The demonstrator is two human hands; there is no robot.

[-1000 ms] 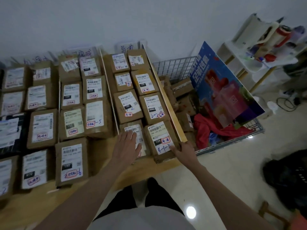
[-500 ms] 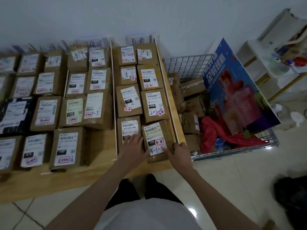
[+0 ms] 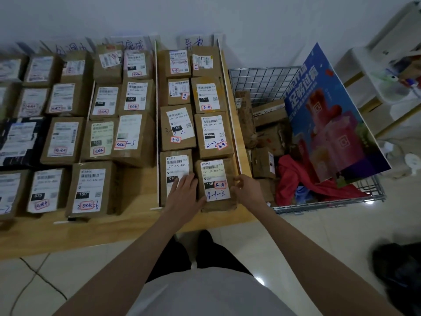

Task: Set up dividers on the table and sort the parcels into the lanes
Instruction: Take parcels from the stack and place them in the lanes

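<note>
1. Filling the left part of the wooden table (image 3: 136, 221), brown parcels with white labels lie flat in rows; one dark-wrapped parcel (image 3: 19, 140) sits among them at the far left.
2. A thin white divider (image 3: 92, 103) runs between two of these columns, and its near end shows at the table's front edge.
3. A longer white divider (image 3: 157, 124) stands on edge from the wall to near the front, closing the left side of the rightmost lane.
4. That lane holds two columns of parcels, four deep, each with a red-stamped label.
5. The left hand (image 3: 183, 193) lies flat, fingers straight, on the near-left parcel (image 3: 174, 169) marked 070, its fingers over the label's lower corner.
6. Just beside it, touching, sits the near-right parcel (image 3: 216, 183), hand-marked 4-1-3.
7. The right hand (image 3: 245, 190) grips this parcel's right edge, fingers curled round the side.
8. Another white divider (image 3: 230, 106) leans along the lane's right side, near the table edge.
9. A wire basket (image 3: 262, 79) stands on the floor beside the table, holding more brown boxes and a red cloth (image 3: 293, 179).
10. A blue printed board (image 3: 330, 117) leans tilted inside the basket, against its right side.
11. A white shelf (image 3: 387, 71) with small items stands at the far right.
</note>
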